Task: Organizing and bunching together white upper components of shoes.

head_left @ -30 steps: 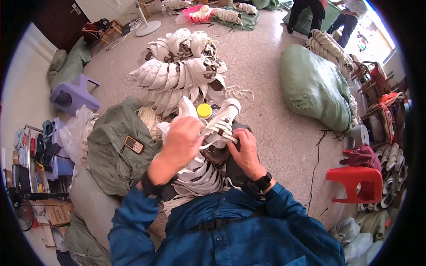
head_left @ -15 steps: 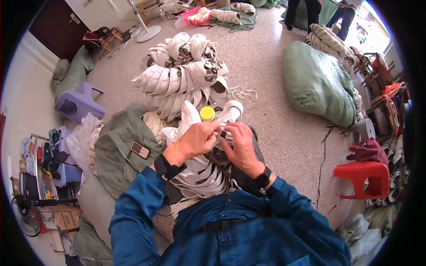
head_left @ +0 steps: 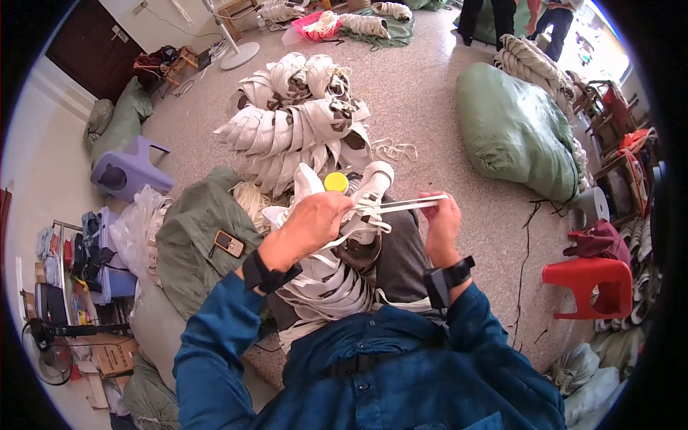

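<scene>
A white shoe upper (head_left: 375,185) lies over my lap with its rounded toe away from me. My left hand (head_left: 313,223) is closed at its left edge, by the lacing; its fingertips are partly hidden. My right hand (head_left: 443,228) pinches a white shoelace (head_left: 403,206), drawn taut in two strands from the shoe out to the right. A loose loop of lace hangs below the strands. Beyond my left hand stands a small container with a yellow lid (head_left: 335,182). Nested white and grey uppers (head_left: 331,288) lie in a row across my lap, below my hands.
Bundled shoe uppers (head_left: 287,129) are heaped on the floor ahead. To my left, a mobile phone (head_left: 228,244) rests on green cloth (head_left: 188,261), near a purple stool (head_left: 129,172). A stuffed green sack (head_left: 512,129) and a red stool (head_left: 589,279) stand right. Other people's legs show far right.
My right hand has moved away from the shoe to the right, pulling the lace out straight. My left hand stays by the lacing, nearly in the same spot.
</scene>
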`<state>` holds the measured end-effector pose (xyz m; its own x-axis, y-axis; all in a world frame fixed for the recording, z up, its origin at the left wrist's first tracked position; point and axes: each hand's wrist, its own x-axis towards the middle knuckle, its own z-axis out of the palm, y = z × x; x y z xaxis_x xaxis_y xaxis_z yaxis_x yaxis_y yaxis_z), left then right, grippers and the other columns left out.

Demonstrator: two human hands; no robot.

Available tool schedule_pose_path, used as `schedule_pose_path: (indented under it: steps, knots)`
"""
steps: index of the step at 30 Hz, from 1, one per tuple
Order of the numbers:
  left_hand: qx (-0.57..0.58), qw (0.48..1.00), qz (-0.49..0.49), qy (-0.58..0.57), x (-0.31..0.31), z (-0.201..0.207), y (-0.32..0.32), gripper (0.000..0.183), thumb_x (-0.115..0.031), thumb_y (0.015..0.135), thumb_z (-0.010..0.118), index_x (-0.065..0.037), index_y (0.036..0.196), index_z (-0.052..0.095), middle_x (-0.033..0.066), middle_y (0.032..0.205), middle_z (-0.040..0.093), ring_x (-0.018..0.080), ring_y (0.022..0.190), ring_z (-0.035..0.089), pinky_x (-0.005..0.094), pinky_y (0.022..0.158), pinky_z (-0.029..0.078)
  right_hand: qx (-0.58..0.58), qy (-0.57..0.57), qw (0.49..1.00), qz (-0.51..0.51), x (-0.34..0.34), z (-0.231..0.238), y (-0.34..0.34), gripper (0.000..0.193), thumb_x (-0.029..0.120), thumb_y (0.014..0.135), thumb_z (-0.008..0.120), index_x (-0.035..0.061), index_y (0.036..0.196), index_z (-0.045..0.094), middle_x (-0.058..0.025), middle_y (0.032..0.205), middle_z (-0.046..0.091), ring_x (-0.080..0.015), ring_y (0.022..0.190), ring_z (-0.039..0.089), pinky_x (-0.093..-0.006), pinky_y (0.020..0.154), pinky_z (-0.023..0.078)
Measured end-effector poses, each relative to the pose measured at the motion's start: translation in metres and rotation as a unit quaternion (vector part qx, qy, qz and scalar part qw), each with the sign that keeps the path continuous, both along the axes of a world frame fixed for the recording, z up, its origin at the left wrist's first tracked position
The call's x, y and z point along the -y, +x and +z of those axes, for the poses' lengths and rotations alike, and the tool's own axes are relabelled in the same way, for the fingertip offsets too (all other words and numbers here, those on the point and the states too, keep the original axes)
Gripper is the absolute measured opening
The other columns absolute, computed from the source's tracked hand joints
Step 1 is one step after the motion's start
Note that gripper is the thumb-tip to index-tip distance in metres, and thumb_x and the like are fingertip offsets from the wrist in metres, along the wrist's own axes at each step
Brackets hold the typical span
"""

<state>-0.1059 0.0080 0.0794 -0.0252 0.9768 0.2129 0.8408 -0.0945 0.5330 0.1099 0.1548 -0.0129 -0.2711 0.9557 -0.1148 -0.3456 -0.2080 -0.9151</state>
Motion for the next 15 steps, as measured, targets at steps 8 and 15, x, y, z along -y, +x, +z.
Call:
schedule_pose_path:
  steps: [8, 15]
  knots:
    - [-0.054, 0.997, 0.054, -0.029, -0.017, -0.039, -0.009, 0.011, -0.008, 0.085, 0.062, -0.001, 0.088, 0.068, 0.0208, 0.086, 0.064, 0.0396, 0.084, 0.064, 0.0459, 0.074, 0.05, 0.009, -0.103, 0.995, 0.014, 0.014, -0.02, 0.038, 0.021, 0.017, 0.101, 0.043, 0.0038, 0.098, 0.058, -0.0102, 0.092, 0.069, -0.0182, 0.083, 0.067, -0.0319, 0.079, 0.054]
    - [-0.084, 0.992, 0.092, 0.016, -0.011, -0.034, -0.006, 0.012, -0.013, 0.085, 0.063, -0.001, 0.088, 0.068, 0.0203, 0.08, 0.066, 0.0382, 0.078, 0.066, 0.0464, 0.071, 0.05, 0.34, 0.278, 0.898, 0.038, 0.031, 0.004, 0.052, 0.024, 0.0, 0.087, 0.056, -0.0023, 0.111, 0.059, -0.0159, 0.113, 0.061, -0.0247, 0.108, 0.059, -0.0348, 0.094, 0.046]
